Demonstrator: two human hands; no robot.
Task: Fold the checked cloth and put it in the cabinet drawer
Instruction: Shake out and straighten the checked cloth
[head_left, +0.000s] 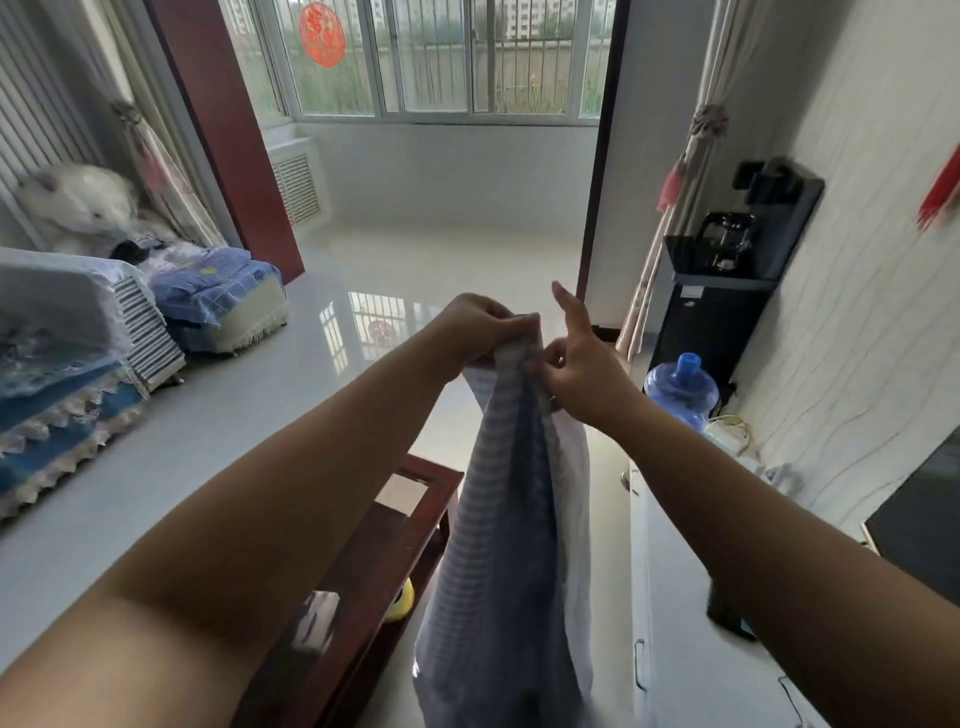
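The checked cloth (506, 545), blue-grey and white, hangs down in a long bunch in front of me, held up at its top edge. My left hand (475, 327) is closed on the top of the cloth. Right beside it, my right hand (584, 369) pinches the same top edge with thumb and lower fingers, its index finger pointing up. The white cabinet (675, 597) runs along the right wall below my right arm, with drawer handles (640, 665) on its front; the drawers look closed.
A dark wooden coffee table (384, 561) with a yellow tape roll (401, 603) stands under the cloth. Covered sofas (78, 374) line the left. A black water dispenser (722, 291) and a blue water bottle (680, 387) sit at the right. A TV screen (919, 519) rests on the cabinet.
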